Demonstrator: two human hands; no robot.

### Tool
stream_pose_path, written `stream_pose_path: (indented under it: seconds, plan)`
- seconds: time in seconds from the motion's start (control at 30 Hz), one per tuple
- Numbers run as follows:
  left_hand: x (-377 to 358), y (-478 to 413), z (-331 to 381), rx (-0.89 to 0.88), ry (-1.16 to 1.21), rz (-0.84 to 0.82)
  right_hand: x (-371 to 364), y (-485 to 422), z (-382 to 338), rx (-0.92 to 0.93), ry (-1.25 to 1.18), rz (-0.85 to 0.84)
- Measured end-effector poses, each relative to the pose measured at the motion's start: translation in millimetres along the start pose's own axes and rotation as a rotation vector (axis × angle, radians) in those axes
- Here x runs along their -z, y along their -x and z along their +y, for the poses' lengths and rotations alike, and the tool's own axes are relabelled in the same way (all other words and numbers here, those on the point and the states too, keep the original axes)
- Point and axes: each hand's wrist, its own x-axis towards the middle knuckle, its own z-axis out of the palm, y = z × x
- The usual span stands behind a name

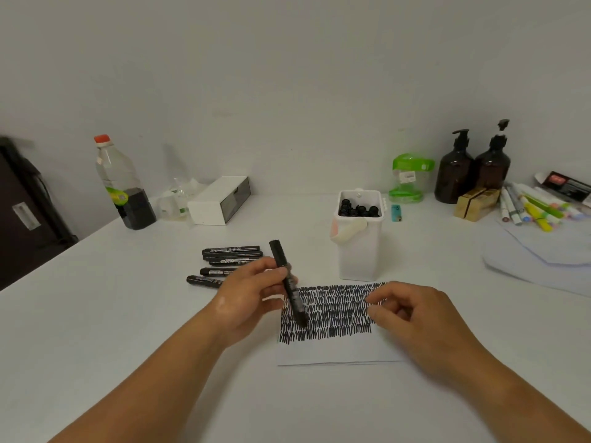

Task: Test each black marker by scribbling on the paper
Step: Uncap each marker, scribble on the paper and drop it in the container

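Observation:
My left hand point(252, 292) grips a black marker point(289, 284) that slants down to the right, its lower end over the left part of the paper point(335, 353). Rows of black scribbles point(332, 311) cover the paper's upper part. My right hand point(412, 311) lies on the paper's right edge with its fingers loosely curled and nothing in them. Several black markers point(228, 259) lie side by side on the table behind my left hand. A white tub point(358, 251) behind the paper holds more black markers point(359, 208) standing upright.
At the back stand a bottle of dark liquid point(123, 183), a white box point(219, 199), a green dispenser point(409, 177), two brown pump bottles point(473, 167) and a blue lighter point(396, 213). Coloured pens point(531, 206) and loose sheets point(540, 260) lie at the right.

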Motion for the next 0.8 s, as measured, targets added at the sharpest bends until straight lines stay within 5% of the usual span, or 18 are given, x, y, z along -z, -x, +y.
stream_pose_path:
  seconds: [0.17, 0.4, 0.67, 0.8]
  plan:
    - [-41.8, -4.6, -16.0, 0.002, 0.272, -0.176, -3.0, 2.2, -8.2, -0.014, -0.030, -0.110]
    - [-44.8, -4.4, -32.7, -0.108, 0.216, -0.233, -3.9, -1.5, -11.0, -0.087, -0.168, -0.045]
    - [-38.0, 10.5, -33.0, -0.387, -0.687, -0.105, -3.2, -3.0, -14.6, -0.091, -0.258, -0.023]
    - [-46.2, 14.3, -35.4, -0.571, -0.957, -0.232, -6.1, -1.7, -17.9, -0.098, -0.406, -0.045]
